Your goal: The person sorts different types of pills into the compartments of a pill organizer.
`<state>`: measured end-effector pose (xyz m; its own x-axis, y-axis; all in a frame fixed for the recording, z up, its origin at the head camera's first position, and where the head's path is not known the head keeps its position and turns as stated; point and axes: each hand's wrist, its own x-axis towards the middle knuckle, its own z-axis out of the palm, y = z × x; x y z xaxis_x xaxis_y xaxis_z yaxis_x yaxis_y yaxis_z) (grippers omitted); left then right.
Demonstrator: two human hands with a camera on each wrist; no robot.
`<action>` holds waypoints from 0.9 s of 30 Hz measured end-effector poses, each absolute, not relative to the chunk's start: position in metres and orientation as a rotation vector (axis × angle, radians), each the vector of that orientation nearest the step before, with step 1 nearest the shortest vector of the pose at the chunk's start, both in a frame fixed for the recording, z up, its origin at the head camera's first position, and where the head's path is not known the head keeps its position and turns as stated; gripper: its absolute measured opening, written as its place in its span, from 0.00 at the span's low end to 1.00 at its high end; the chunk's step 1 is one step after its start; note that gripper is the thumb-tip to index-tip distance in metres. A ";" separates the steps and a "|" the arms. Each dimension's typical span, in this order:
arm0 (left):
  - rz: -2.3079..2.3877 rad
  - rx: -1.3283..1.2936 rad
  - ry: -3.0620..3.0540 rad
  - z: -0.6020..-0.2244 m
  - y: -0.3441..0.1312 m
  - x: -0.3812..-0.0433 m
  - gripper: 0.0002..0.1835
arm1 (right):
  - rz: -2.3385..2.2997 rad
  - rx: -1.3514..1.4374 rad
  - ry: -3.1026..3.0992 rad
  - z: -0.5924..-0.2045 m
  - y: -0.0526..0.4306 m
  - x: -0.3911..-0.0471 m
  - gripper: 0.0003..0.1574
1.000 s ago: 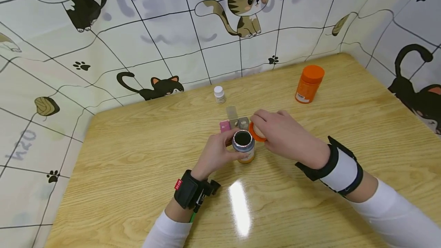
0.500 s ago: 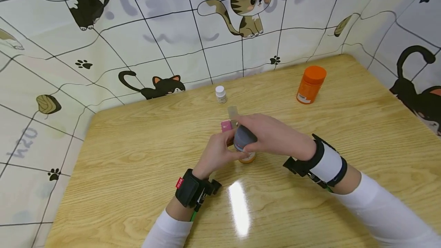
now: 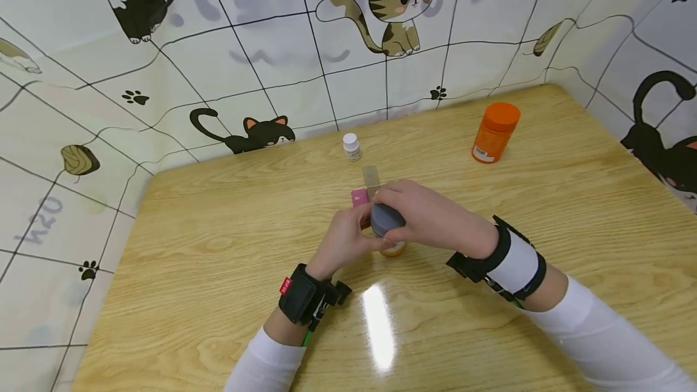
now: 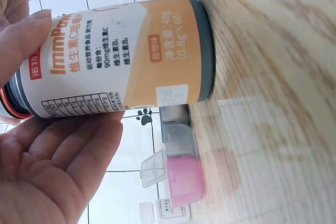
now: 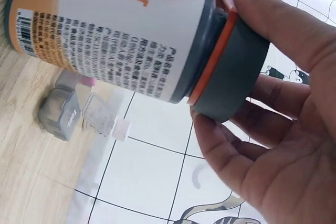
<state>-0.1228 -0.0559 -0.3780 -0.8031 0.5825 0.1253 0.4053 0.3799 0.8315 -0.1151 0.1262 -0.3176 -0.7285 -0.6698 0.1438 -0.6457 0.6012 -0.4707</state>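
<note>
A white and orange vitamin bottle [image 4: 126,59] stands upright on the table, largely covered by the hands in the head view. My left hand [image 3: 344,236] grips it around the upper body, thumb on one side and fingers on the other. My right hand [image 3: 432,216] holds the dark grey cap [image 5: 236,66] by its edge, thumb and fingers curled round it. The cap sits over the bottle's mouth, with an orange ring [image 5: 212,59] showing at its lower edge. Right behind the bottle lies a small pill box with pink [image 4: 185,179] and grey [image 5: 60,113] compartments, one clear lid [image 3: 371,175] raised.
A small white-capped bottle [image 3: 351,147] stands behind the pill box. Farther right, near the back edge, is an orange jar [image 3: 495,133] with an orange lid. A cat-printed sheet [image 3: 272,59] rises along the back and sides of the wooden table [image 3: 218,259].
A second ago the bottle's mouth was uncovered, the right hand holding the cap beside it, orange underside showing. The right hand has turned the cap over and brought it left onto the mouth.
</note>
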 end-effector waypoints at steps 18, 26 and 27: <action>1.403 0.864 2.435 -0.377 -0.055 -0.124 0.22 | -0.853 -1.344 2.664 -0.324 0.138 -0.125 0.33; 1.411 0.846 2.422 -0.377 -0.055 -0.124 0.23 | -0.846 -1.348 2.595 -0.321 0.138 -0.130 0.33; 1.408 0.844 2.425 -0.377 -0.055 -0.124 0.23 | -0.840 -1.345 2.599 -0.321 0.138 -0.130 0.33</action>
